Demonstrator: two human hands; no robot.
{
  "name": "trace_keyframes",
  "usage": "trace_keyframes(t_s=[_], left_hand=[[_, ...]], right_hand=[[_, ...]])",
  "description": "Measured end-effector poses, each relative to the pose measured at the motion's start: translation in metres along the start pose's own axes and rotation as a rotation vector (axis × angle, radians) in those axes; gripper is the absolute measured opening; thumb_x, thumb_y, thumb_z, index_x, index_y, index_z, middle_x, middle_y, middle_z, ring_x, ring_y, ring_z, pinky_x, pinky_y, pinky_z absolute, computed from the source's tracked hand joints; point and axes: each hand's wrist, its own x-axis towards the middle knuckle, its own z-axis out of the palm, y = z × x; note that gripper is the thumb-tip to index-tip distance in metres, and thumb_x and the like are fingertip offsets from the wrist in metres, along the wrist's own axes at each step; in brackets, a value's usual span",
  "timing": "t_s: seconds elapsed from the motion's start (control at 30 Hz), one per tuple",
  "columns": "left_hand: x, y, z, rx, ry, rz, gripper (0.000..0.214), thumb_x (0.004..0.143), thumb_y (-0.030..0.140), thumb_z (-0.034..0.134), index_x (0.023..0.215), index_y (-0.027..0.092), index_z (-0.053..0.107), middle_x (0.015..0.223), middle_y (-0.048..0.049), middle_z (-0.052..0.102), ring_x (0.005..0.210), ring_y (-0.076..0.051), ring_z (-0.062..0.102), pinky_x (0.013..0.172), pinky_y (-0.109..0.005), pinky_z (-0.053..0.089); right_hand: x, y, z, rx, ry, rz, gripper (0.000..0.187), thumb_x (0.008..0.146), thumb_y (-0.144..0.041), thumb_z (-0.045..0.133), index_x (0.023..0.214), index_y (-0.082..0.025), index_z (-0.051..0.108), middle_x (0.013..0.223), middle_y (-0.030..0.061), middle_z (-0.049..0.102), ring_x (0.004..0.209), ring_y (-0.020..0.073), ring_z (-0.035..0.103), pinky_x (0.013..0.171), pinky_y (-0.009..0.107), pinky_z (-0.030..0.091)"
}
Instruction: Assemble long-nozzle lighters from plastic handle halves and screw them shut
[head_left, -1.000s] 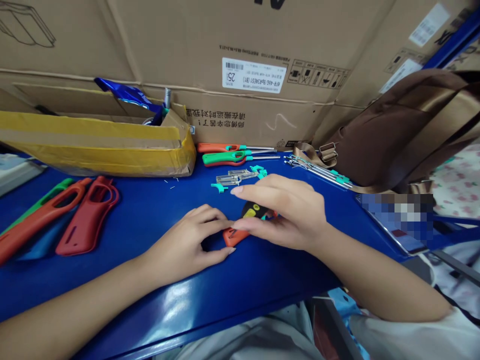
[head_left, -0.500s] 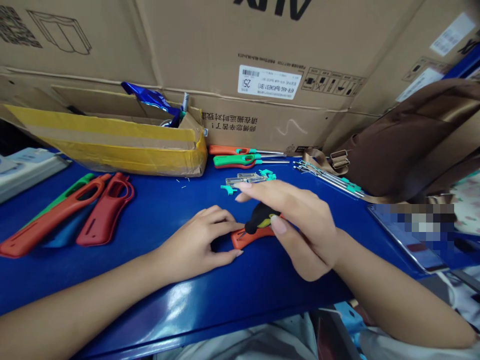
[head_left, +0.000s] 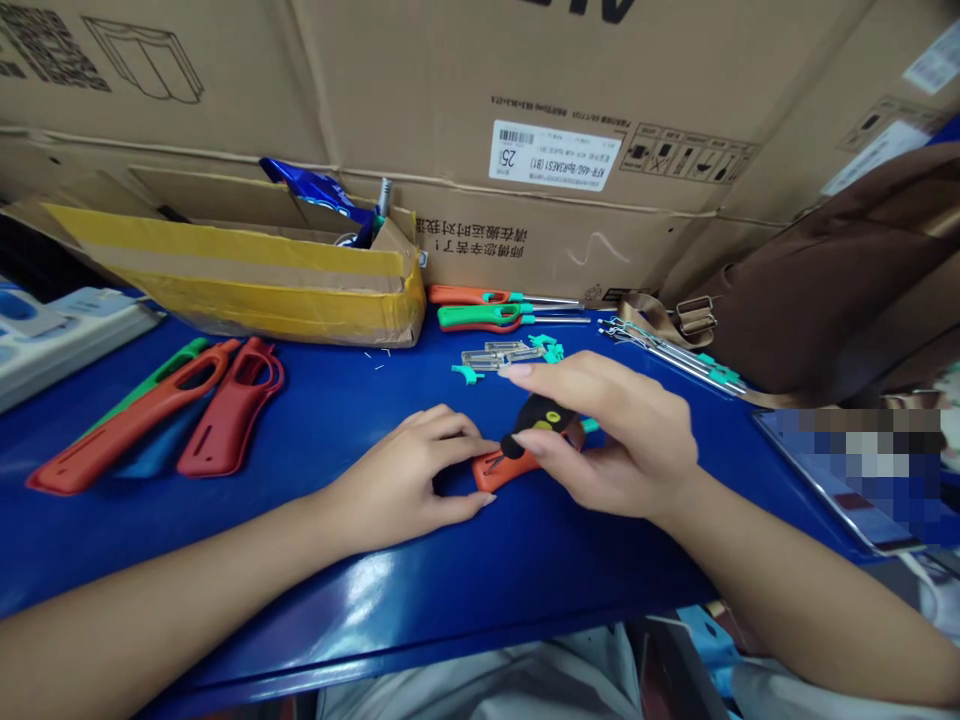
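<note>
1. Your left hand lies low on the blue glossy surface. Index finger and thumb are curled into a C and pinch the near end of the small orange plastic lighter shell. The other fingers are tucked beside them.
2. Your right hand holds the black stubby-handled tool, which has a yellow mark. Thumb and fingers are closed around the handle, and the index finger lies stretched over the top.
3. The tool is tilted, with its thin metal tip down on the shell's left end, just beside your left index fingertip.
4. The shell lies flat on the surface between your two hands, near the front edge. Your right hand covers its right part.
5. Just behind your right hand is a scatter of small teal clips and clear plastic pieces.
6. Further back, two assembled long lighters lie side by side, one orange and one green.
7. Right of those is a bundle of thin metal rods with teal ends, next to the brown bag.
8. Well apart on the left lie the loose long handle shells in orange, red and green, in front of the yellow-taped cardboard box.
</note>
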Motion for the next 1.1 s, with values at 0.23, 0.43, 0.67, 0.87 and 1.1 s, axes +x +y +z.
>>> trace_keyframes(t_s=[0.23,0.43,0.67,0.87,1.1], left_hand=[[-0.0003,-0.0013,0.0000,0.028,-0.013,0.006,0.034,0.089,0.031,0.074,0.121,0.023,0.071,0.114,-0.0062,0.069,0.105,-0.025,0.061,0.097,-0.041,0.048],[0.0003,0.0004,-0.0005,0.000,0.000,0.001,0.024,0.088,0.027,0.076,0.112,0.025,0.073,0.105,-0.0031,0.069,0.099,-0.022,0.061,0.093,-0.038,0.049],[-0.0008,0.0000,0.0001,0.013,0.002,-0.003,0.031,0.089,0.031,0.074,0.119,0.024,0.072,0.110,-0.0060,0.069,0.104,-0.024,0.061,0.094,-0.041,0.049],[-0.0007,0.0055,0.0003,0.023,0.025,-0.029,0.020,0.088,0.026,0.074,0.109,0.025,0.076,0.097,-0.0033,0.069,0.093,-0.022,0.062,0.086,-0.037,0.050],[-0.0002,0.0051,0.0013,0.008,0.022,-0.035,0.021,0.088,0.026,0.073,0.108,0.023,0.076,0.102,-0.0052,0.071,0.097,-0.024,0.063,0.089,-0.040,0.051]], right_hand=[[0.0018,-0.0005,0.0000,0.207,-0.088,0.013,0.041,0.104,-0.018,0.041,0.143,-0.015,0.053,0.123,0.0113,0.072,0.107,0.0191,0.070,0.091,0.035,0.059],[0.0003,-0.0027,-0.0017,-0.015,-0.044,0.017,0.032,0.099,-0.031,0.064,0.129,-0.019,0.063,0.098,0.0047,0.076,0.087,0.0155,0.072,0.079,0.027,0.059],[0.0017,-0.0015,0.0034,0.198,-0.070,0.061,0.039,0.099,-0.019,0.055,0.138,-0.019,0.057,0.117,0.0087,0.073,0.101,0.0196,0.071,0.089,0.036,0.060],[-0.0001,-0.0011,0.0013,0.019,-0.028,0.036,0.036,0.099,-0.027,0.058,0.134,-0.017,0.061,0.108,0.0077,0.075,0.095,0.0191,0.073,0.084,0.032,0.061],[0.0016,-0.0009,0.0031,0.148,-0.037,0.019,0.032,0.097,-0.025,0.064,0.129,-0.020,0.062,0.107,0.0064,0.075,0.099,0.0196,0.072,0.089,0.034,0.061]])
